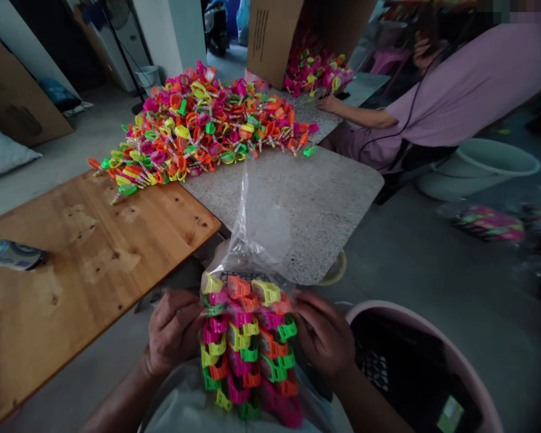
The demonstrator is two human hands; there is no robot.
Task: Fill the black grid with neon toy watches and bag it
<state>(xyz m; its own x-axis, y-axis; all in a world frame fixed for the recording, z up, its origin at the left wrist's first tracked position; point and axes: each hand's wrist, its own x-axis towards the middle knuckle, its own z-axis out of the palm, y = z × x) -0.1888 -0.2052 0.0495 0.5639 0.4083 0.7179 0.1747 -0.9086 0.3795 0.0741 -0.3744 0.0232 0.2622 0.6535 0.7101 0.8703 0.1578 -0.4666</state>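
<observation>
A clear plastic bag (pixel 264 234) is spread over rows of bright toy watches (pixel 241 346) in pink, orange, yellow and green, resting at my lap. My left hand (pixel 174 331) pinches the bag's left edge beside the upper rows. On the opposite side my right hand (pixel 324 331) is closed on the bag's right edge. The upper part of the bag stands up loosely above the watches, toward the grey speckled table (pixel 329 186).
A large pile of similar watches (pixel 207 126) covers the tables' far part. A can (pixel 13 254) lies on the wooden table (pixel 85 252). A pink tub (pixel 433 337) stands at right. Beyond, a person in pink (pixel 460 90) reaches near an open carton (pixel 273 39).
</observation>
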